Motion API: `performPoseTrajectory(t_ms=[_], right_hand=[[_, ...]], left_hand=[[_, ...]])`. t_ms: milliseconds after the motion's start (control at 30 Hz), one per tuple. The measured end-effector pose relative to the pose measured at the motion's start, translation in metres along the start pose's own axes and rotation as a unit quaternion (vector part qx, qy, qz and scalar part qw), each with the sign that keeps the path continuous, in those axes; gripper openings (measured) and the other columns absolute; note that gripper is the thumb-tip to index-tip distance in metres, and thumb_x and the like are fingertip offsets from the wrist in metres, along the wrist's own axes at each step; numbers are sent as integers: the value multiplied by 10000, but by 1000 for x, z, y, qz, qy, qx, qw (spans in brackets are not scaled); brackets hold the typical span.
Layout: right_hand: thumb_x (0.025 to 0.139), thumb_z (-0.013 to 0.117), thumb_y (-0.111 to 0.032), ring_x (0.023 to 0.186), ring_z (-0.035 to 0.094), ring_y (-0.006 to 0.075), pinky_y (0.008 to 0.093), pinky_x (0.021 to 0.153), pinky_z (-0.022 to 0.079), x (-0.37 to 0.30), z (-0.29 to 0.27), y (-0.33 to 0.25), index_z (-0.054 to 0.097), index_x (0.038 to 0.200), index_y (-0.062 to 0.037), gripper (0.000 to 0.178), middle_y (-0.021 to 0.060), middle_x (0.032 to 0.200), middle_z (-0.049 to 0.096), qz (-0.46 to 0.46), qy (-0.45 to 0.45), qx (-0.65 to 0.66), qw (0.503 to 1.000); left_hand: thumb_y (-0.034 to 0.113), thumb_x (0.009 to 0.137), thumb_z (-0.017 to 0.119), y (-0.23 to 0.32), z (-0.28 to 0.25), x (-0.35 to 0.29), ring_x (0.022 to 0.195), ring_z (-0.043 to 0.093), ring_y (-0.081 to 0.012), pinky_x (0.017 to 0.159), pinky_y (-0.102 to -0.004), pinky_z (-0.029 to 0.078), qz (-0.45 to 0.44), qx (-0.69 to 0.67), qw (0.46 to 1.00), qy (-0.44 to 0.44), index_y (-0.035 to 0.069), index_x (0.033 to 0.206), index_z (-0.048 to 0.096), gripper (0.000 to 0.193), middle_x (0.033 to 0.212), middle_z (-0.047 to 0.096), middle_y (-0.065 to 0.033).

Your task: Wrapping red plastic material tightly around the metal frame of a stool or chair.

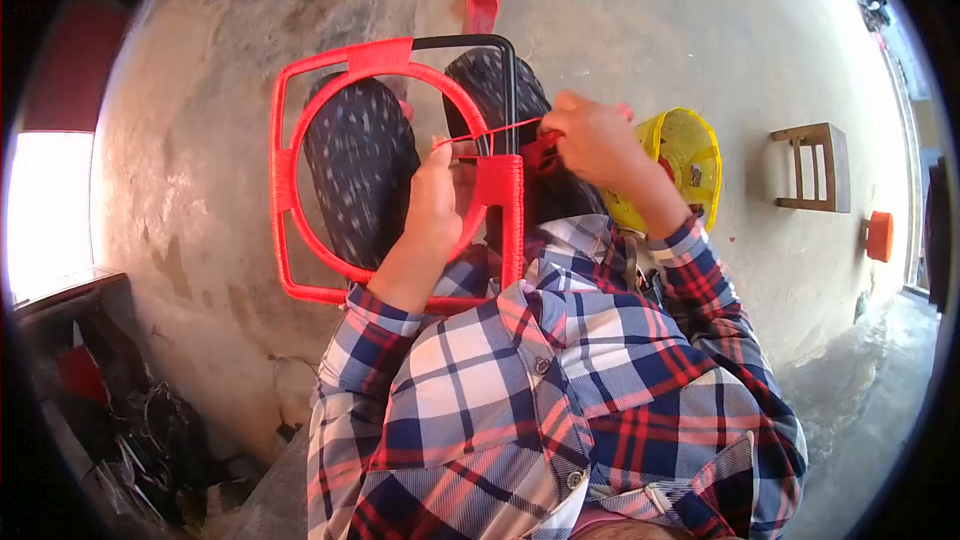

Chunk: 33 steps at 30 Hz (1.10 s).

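Note:
A square frame (284,180) with a round inner ring lies across my knees, most of it wrapped in red cord. Its upper right corner shows bare black tube (510,90). My left hand (435,202) reaches up inside the ring near its right side, thumb and fingers closed at the end of a taut red cord (514,127). The cord runs over the ring and the bare tube to my right hand (592,140), which pinches it just right of the frame. Below the right-hand fingers hangs a red bundle (541,154), partly hidden; I cannot tell if the hand grips it too.
A yellow plastic bin (705,155) stands close by my right forearm. Farther right are a wooden stool (822,168) and a red block-like object (880,236). A red slipper (483,5) lies on the concrete floor ahead. Dark clutter (150,440) fills the lower left.

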State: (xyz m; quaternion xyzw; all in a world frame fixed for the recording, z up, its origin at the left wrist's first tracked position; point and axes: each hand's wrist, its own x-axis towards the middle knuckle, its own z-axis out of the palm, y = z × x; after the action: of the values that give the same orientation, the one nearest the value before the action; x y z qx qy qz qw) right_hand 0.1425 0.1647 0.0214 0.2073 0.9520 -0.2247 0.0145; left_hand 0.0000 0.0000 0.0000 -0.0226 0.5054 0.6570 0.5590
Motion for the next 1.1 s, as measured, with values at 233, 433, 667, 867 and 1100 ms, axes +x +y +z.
performPoseTrajectory(t_ms=[233, 433, 667, 867, 1100], right_hand=[[708, 696, -90, 707, 621, 287, 321, 660, 489, -4, 16, -34, 522, 931, 23, 305, 140, 843, 626, -11, 18, 355, 935], [698, 678, -28, 820, 612, 286, 338, 755, 490, 0, 7, -34, 577, 1077, -22, 392, 121, 934, 608, 42, 137, 335, 931], [713, 725, -73, 1131, 485, 274, 378, 948, 397, -6, 0, -28, 668, 975, -65, 268, 87, 1220, 544, -151, 170, 277, 934], [919, 500, -155, 904, 569, 217, 398, 901, 420, -85, -84, 71, 602, 910, -54, 144, 103, 997, 632, 33, 217, 694, 685], [948, 487, -199, 461, 267, 66, 195, 404, 254, -157, -82, 212, 444, 765, -109, 208, -47, 555, 294, 68, 458, 707, 535]], left_hand=[[248, 959, 426, -5, -7, -14, 689, 587, -167, 597, -313, 459, -42, -15, 999, 19, 56, 1020, 552, 237, 829, 622, -57], [155, 967, 427, -8, 1, -20, 587, 451, -89, 561, -247, 413, 211, 137, 964, 83, 61, 918, 529, 147, 720, 509, 7], [154, 960, 462, -7, 10, -25, 595, 475, -89, 543, -225, 371, 416, 247, 875, 27, 19, 898, 536, 166, 720, 508, -11], [120, 920, 483, 1, -8, -11, 565, 422, -50, 453, -183, 309, 203, 43, 978, -25, 44, 954, 543, 103, 707, 489, 20], [130, 881, 476, -1, -6, -1, 654, 461, -80, 555, -207, 381, 178, 20, 984, -16, 41, 1142, 483, 276, 797, 525, -11]])
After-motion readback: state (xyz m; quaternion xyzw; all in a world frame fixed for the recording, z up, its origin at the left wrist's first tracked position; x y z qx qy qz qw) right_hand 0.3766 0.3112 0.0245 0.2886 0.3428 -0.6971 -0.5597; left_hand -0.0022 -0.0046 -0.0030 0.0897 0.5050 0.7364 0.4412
